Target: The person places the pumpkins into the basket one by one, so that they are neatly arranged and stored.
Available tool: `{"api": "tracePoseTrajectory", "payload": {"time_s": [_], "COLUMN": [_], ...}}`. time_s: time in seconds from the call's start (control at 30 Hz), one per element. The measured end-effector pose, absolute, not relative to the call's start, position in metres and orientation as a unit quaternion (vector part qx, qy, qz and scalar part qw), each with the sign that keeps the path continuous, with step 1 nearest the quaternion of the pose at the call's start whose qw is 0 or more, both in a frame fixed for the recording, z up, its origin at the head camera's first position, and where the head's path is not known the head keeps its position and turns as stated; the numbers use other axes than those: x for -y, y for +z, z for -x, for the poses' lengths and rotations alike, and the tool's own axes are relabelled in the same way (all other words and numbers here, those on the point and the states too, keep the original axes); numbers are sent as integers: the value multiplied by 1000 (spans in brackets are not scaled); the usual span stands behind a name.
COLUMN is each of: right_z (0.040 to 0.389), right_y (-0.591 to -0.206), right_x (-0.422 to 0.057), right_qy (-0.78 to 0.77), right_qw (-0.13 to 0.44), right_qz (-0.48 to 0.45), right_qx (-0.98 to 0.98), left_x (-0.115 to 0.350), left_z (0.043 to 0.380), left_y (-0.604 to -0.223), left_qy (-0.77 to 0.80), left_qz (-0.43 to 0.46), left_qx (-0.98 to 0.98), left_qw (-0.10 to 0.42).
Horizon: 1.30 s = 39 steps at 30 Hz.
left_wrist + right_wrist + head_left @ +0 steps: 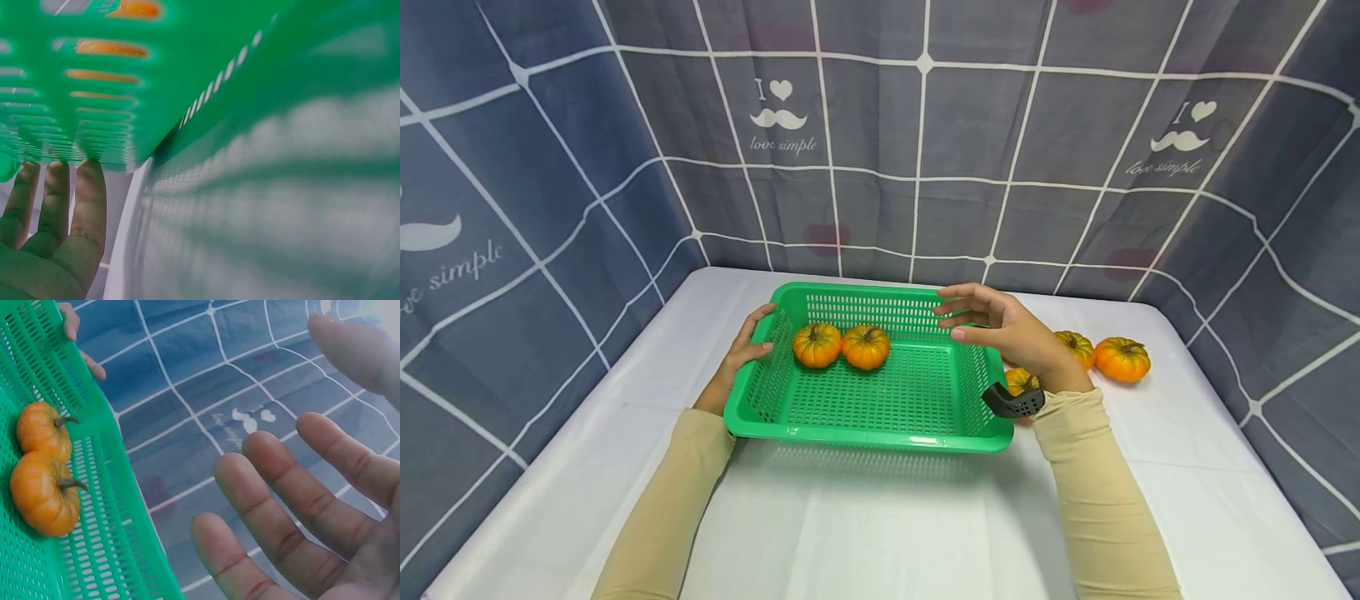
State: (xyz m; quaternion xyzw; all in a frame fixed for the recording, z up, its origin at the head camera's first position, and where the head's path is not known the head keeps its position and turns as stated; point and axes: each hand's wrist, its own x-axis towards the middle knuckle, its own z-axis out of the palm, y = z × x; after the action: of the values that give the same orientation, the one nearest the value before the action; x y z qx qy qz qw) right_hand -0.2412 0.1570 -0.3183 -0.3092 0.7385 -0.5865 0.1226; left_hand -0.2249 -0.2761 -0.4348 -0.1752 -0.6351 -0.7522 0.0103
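Note:
A green perforated plastic basket (pixel 872 440) is in the middle of the head view, with two small orange pumpkins, one (pixel 817 345) beside the other (pixel 866 347), in its left rear part. My left hand (pixel 733 362) holds the basket's left side, thumb over the rim. Its fingers (pixel 90 194) touch the outer wall in the left wrist view. Over the right rear corner my right hand (pixel 1011 329) is raised, holding nothing. Its fingers (pixel 269 506) are spread and extended in the right wrist view.
Right of the basket several more pumpkins (pixel 1122 360) lie on the white-covered table (pixel 880 533), some partly hidden behind the right wrist. A black wrist strap (pixel 1013 402) is on the right wrist. Blue-grey checked curtains (pixel 880 117) enclose the back and sides.

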Motion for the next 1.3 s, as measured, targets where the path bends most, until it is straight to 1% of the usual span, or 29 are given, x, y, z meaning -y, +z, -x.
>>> {"api": "tracePoseTrajectory", "payload": {"time_s": [0.23, 0.43, 0.9, 1.13, 1.3], "right_z": [238, 235, 234, 233, 232], "right_y": [-324, -331, -347, -356, -364], "right_x": [-175, -187, -208, -216, -223], "right_qy": [-588, -604, -682, -671, -653], "right_qw": [119, 100, 13, -38, -64], "right_qz": [309, 301, 288, 280, 280], "right_qx": [-738, -731, -672, -686, -701], "left_x": [276, 276, 276, 275, 277], "left_z": [226, 228, 227, 227, 227], "left_y": [-437, -439, -437, -437, -438], "left_qy": [-757, -758, -761, -761, -758], "left_qz": [195, 199, 189, 189, 195], "left_qx": [623, 621, 621, 620, 622], "left_qw": [19, 25, 13, 14, 16]}}
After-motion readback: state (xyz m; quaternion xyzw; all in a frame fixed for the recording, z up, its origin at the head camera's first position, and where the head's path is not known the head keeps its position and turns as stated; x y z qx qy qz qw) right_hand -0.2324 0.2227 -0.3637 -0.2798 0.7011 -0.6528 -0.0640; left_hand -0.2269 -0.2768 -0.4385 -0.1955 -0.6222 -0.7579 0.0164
